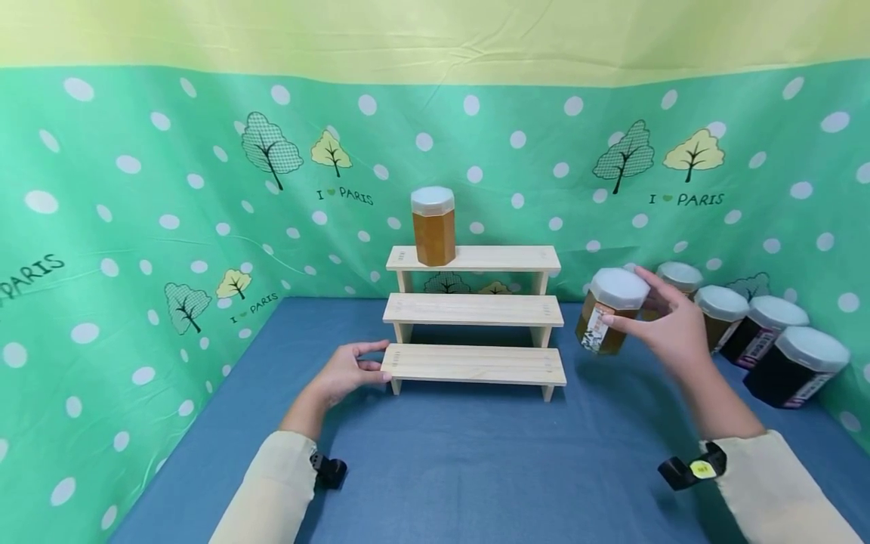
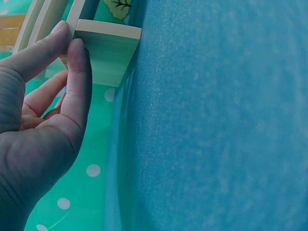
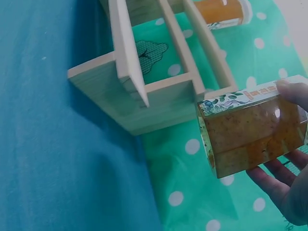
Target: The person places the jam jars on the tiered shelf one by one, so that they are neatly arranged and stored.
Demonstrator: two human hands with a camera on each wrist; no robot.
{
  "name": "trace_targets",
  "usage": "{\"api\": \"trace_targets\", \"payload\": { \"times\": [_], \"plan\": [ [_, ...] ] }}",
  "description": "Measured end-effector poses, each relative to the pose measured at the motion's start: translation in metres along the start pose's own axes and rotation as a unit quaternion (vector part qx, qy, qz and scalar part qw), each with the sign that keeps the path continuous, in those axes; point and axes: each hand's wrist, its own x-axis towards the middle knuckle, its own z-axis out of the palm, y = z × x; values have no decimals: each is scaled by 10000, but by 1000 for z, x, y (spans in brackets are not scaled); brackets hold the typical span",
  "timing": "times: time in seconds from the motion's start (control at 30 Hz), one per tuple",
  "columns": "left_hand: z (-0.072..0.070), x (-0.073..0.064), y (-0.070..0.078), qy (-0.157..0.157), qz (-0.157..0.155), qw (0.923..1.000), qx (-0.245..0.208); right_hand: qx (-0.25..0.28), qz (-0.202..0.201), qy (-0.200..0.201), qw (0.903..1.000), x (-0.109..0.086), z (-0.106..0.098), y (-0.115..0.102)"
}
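A three-tier wooden step shelf (image 1: 473,363) stands on the blue cloth. My left hand (image 1: 347,372) holds the left end of its lowest step, thumb and fingertips at the board's corner; the left wrist view shows this grip on the wooden end (image 2: 108,48) closely. To the right of the shelf, my right hand (image 1: 669,329) grips a honey jar (image 1: 603,321) with a white lid, held tilted above the cloth. Amber contents and a patterned label show on this jar (image 3: 252,132) in the right wrist view. Another amber jar (image 1: 433,230) stands on the top step, left of its middle.
At the right, several lidded jars stand in a row behind my right arm, among them a dark jar (image 1: 795,370) and a brown one (image 1: 720,313). A green dotted curtain (image 1: 516,166) hangs behind the blue cloth (image 1: 462,461).
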Motion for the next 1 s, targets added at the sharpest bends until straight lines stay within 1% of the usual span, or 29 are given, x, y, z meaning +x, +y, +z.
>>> {"api": "trace_targets", "payload": {
  "times": [0.2,0.47,0.73,0.9,1.0],
  "plan": [
    [0,0,0,48,-21,10000,15,102,-3,-19,9999,1,0,-10],
    [0,3,-3,11,30,10000,-36,301,-195,-12,9994,3,2,-26],
    [-1,2,-2,7,39,10000,16,366,-181,-136,9991,9,7,-40],
    [-1,2,-2,30,-17,10000,16,440,-149,-292,9985,13,10,-49],
    [-1,2,-3,0,24,10000,33,459,-123,-354,9982,16,12,-55]
  ]
}}
